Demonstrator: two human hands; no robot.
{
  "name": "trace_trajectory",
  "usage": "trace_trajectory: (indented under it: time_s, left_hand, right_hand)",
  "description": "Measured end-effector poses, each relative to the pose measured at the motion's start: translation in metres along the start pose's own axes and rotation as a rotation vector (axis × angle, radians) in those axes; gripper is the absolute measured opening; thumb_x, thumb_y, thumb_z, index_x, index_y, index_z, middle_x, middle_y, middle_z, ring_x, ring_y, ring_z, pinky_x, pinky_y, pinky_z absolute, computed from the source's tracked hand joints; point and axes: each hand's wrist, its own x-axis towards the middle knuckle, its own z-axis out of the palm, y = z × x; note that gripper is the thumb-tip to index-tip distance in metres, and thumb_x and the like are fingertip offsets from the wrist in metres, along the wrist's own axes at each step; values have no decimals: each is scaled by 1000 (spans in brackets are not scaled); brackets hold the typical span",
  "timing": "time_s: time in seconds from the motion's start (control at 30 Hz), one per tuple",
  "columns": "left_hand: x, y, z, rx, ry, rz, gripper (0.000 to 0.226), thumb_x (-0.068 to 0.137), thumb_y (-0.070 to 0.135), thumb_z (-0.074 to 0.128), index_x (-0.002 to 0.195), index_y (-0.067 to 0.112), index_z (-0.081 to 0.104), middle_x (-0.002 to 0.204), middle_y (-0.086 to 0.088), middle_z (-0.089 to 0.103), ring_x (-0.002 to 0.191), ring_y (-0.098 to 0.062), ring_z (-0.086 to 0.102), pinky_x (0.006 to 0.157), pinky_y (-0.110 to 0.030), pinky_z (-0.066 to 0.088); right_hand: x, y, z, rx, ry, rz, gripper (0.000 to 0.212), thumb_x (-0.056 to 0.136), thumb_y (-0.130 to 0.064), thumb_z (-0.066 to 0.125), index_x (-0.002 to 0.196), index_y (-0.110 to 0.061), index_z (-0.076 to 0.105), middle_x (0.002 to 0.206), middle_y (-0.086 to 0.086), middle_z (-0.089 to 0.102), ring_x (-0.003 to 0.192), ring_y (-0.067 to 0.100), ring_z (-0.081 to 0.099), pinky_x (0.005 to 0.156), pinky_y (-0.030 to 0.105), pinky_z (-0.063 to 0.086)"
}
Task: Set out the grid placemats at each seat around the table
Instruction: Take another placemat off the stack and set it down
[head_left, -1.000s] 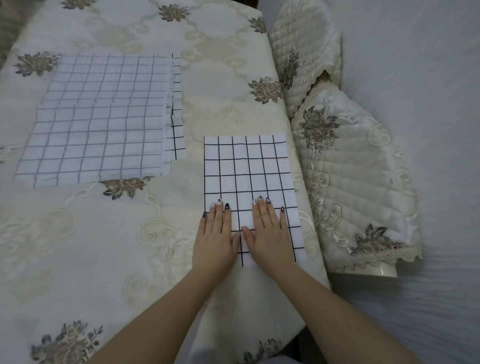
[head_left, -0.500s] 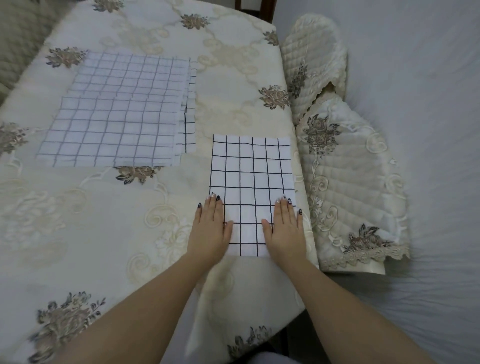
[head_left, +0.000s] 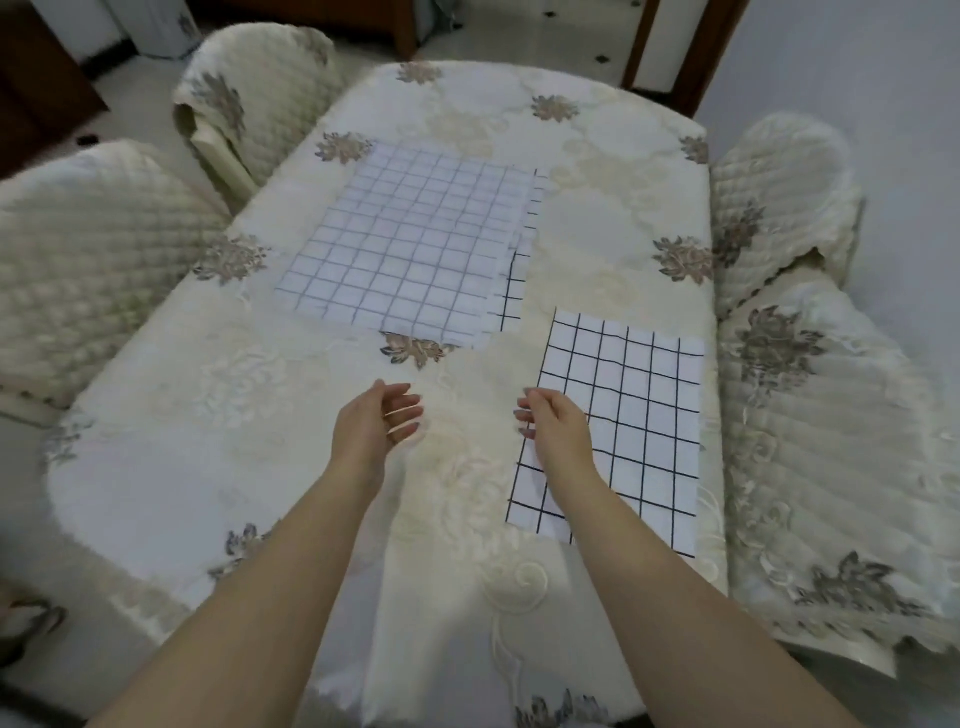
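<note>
The single grid placemat (head_left: 631, 415) is lying flat by the right edge of the table (head_left: 208, 415), beside a quilted chair (head_left: 831, 441). Its long axis is running away from the person, slightly skewed. The left hand (head_left: 374, 423) and right hand (head_left: 558, 428), pressing it flat a moment ago, are now hovering with fingers loosely curled and apart, gripping nothing. The stack of placemats (head_left: 410, 249) is sitting mid-table.

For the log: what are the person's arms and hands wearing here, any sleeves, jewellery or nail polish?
Both forearms are bare, with no sleeves in view. No watch, bracelet or ring shows on the left hand or the right hand. The right hand's visible nails carry dark greyish polish.
</note>
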Motion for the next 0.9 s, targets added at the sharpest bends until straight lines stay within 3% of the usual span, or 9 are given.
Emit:
trace_trajectory:
  time_s: [0.3,0.57,0.67,0.9]
  left_hand:
    - [31,29,-66,-5,54,19,38,103,27,35,105,3,64,99,-14,68,88,-24,66,87,-38,52]
    - [86,63,-123,99,-104,7,35,102,24,37,103,3,64,92,-11,69,85,-21,67,79,-34,52]
    - [108,87,-148,136,-172,22,32,102,22,39,99,4,65,91,-13,69,84,-22,67,82,-37,53]
    - [141,119,-168,231,-244,64,23,96,16,47,97,5,67,92,-13,71,91,-25,68,86,-39,54]
  right_hand:
    - [-7,-6,66,82,46,7,19,98,-16,47,106,-9,63,98,7,66,89,21,65,79,35,54]
    - [-12,5,151,176,267,-22,19,98,-7,44,100,-7,63,91,10,66,81,21,64,64,23,52]
    - [-16,5,190,193,319,-33,20,98,-4,44,101,-4,64,90,11,65,75,19,62,58,17,51]
    - [-10,-6,224,170,417,-41,19,94,-2,45,99,-6,63,88,14,68,73,19,64,70,30,52]
